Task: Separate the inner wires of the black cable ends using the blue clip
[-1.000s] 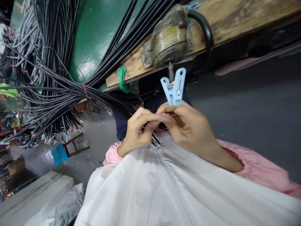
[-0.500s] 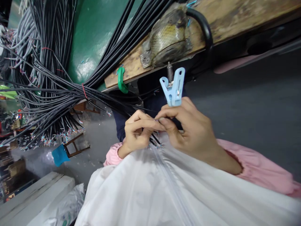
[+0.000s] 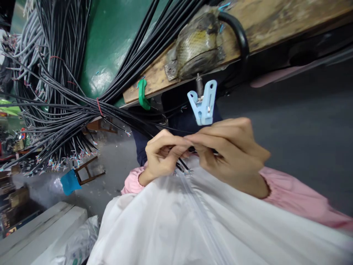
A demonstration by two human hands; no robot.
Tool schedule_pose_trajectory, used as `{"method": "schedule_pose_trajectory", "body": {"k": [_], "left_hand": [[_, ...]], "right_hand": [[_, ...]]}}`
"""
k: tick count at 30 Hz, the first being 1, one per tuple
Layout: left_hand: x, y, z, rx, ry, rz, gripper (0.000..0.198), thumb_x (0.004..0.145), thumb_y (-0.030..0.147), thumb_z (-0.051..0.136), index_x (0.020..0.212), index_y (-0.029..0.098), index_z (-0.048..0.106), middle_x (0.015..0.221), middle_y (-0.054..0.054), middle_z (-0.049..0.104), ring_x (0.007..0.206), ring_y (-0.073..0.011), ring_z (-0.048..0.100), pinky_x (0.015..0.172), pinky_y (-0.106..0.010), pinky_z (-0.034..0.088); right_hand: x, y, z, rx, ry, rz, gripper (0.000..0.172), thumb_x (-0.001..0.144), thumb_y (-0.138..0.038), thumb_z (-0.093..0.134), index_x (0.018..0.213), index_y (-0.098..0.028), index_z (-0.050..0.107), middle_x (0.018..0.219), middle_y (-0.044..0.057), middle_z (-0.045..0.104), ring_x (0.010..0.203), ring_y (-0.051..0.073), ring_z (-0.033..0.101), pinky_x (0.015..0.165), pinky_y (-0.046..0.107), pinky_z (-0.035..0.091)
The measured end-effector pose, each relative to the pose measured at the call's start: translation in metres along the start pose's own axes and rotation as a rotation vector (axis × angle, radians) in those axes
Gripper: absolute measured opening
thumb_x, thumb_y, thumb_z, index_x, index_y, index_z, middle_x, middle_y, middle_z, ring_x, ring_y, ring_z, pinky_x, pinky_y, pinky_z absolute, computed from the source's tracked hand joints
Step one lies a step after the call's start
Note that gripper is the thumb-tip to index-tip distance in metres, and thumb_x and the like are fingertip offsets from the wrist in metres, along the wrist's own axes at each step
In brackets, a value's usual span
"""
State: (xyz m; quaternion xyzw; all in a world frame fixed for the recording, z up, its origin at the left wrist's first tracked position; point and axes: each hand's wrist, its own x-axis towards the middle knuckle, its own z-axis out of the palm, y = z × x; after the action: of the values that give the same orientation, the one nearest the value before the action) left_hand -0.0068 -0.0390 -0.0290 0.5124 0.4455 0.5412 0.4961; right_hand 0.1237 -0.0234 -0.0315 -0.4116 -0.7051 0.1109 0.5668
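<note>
Pinching fingertip to fingertip, the left hand (image 3: 162, 156) and the right hand (image 3: 233, 154) meet on a few thin black cables (image 3: 183, 166). Each grip is clenched on them, the left from the side and the right curled over the top. The cables' stripped, coloured ends poke out just below the fingers, over a white sheet (image 3: 193, 224) spread across the lap. Pink sleeves (image 3: 298, 202) cover both wrists. Just above the right hand, a light blue plastic clip (image 3: 204, 103) hangs from a metal pin at the front edge of the worn wooden bench (image 3: 275, 25). A green plastic hook (image 3: 142, 94) sits further left on that edge. Past the bench's left corner, a thick bundle of black cables tied with a red band (image 3: 82, 106) fans out.
</note>
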Motion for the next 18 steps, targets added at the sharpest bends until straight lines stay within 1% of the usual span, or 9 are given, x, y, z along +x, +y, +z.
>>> {"method": "schedule_pose_trajectory", "body": {"k": [2, 4, 7, 8, 10, 12, 14, 16, 18], "left_hand": [[-0.001, 0.000, 0.001, -0.029, 0.054, -0.064, 0.030, 0.082, 0.045, 0.076, 0.099, 0.023, 0.064, 0.071, 0.006, 0.061, 0.046, -0.0026, 0.053, 0.046, -0.017, 0.044], [0.002, 0.003, -0.001, -0.029, 0.051, -0.147, 0.039, 0.079, 0.049, 0.078, 0.103, 0.022, 0.062, 0.069, 0.006, 0.062, 0.048, -0.0040, 0.055, 0.048, -0.017, 0.046], [0.011, 0.009, -0.008, 0.050, -0.080, -0.248, 0.041, 0.074, 0.055, 0.079, 0.083, 0.016, 0.067, 0.065, 0.004, 0.061, 0.048, -0.0046, 0.056, 0.048, -0.018, 0.045], [0.014, 0.011, -0.011, 0.084, -0.126, -0.236, 0.041, 0.073, 0.055, 0.080, 0.074, 0.015, 0.068, 0.063, 0.004, 0.061, 0.048, -0.0044, 0.055, 0.047, -0.018, 0.043], [0.020, 0.014, -0.014, 0.141, -0.170, -0.130, 0.042, 0.071, 0.052, 0.082, 0.062, 0.015, 0.067, 0.059, 0.003, 0.060, 0.049, -0.0039, 0.051, 0.046, -0.019, 0.039], [0.022, 0.014, -0.015, 0.172, -0.152, 0.001, 0.040, 0.071, 0.050, 0.083, 0.060, 0.015, 0.067, 0.056, 0.003, 0.058, 0.051, -0.0043, 0.050, 0.048, -0.019, 0.037], [0.022, 0.013, -0.012, 0.172, -0.108, 0.086, 0.037, 0.073, 0.048, 0.082, 0.061, 0.016, 0.068, 0.056, 0.003, 0.058, 0.052, -0.0050, 0.050, 0.049, -0.020, 0.037], [0.020, 0.011, -0.009, 0.142, -0.066, 0.138, 0.033, 0.075, 0.046, 0.081, 0.064, 0.017, 0.070, 0.057, 0.003, 0.059, 0.053, -0.0054, 0.052, 0.050, -0.020, 0.038], [0.019, 0.010, -0.005, 0.100, -0.034, 0.176, 0.029, 0.076, 0.044, 0.081, 0.067, 0.018, 0.072, 0.058, 0.004, 0.059, 0.054, -0.0054, 0.052, 0.050, -0.020, 0.039]], "right_hand": [[0.001, 0.000, -0.001, -0.052, -0.009, -0.027, 0.019, 0.089, -0.006, 0.063, 0.094, -0.025, 0.063, 0.078, 0.002, 0.066, 0.073, 0.017, 0.058, 0.067, 0.032, 0.052], [0.003, 0.000, -0.003, -0.089, -0.038, -0.042, 0.023, 0.087, -0.003, 0.063, 0.096, -0.025, 0.061, 0.079, 0.002, 0.067, 0.074, 0.017, 0.059, 0.068, 0.032, 0.052], [0.008, 0.003, -0.008, -0.045, -0.116, -0.023, 0.022, 0.089, -0.003, 0.060, 0.095, -0.025, 0.058, 0.081, 0.003, 0.066, 0.077, 0.018, 0.060, 0.070, 0.033, 0.053], [0.010, 0.005, -0.010, 0.006, -0.160, -0.009, 0.019, 0.092, -0.006, 0.058, 0.094, -0.025, 0.057, 0.081, 0.003, 0.065, 0.078, 0.018, 0.060, 0.069, 0.034, 0.053], [0.013, 0.013, -0.016, 0.143, -0.258, 0.024, 0.014, 0.096, -0.013, 0.054, 0.091, -0.026, 0.057, 0.080, 0.002, 0.064, 0.077, 0.018, 0.060, 0.067, 0.033, 0.052], [0.017, 0.024, -0.021, 0.282, -0.336, 0.065, 0.013, 0.099, -0.020, 0.051, 0.090, -0.026, 0.058, 0.078, 0.002, 0.062, 0.076, 0.017, 0.060, 0.064, 0.032, 0.051], [0.021, 0.036, -0.026, 0.376, -0.360, 0.152, 0.014, 0.099, -0.025, 0.052, 0.088, -0.025, 0.060, 0.079, 0.003, 0.062, 0.075, 0.015, 0.060, 0.064, 0.032, 0.050], [0.027, 0.044, -0.027, 0.452, -0.315, 0.328, 0.018, 0.098, -0.033, 0.057, 0.084, -0.024, 0.063, 0.081, 0.003, 0.063, 0.076, 0.014, 0.061, 0.066, 0.031, 0.049], [0.034, 0.047, -0.021, 0.586, -0.272, 0.566, 0.032, 0.092, -0.052, 0.061, 0.082, -0.022, 0.066, 0.083, 0.004, 0.064, 0.075, 0.013, 0.060, 0.067, 0.030, 0.049]]}}
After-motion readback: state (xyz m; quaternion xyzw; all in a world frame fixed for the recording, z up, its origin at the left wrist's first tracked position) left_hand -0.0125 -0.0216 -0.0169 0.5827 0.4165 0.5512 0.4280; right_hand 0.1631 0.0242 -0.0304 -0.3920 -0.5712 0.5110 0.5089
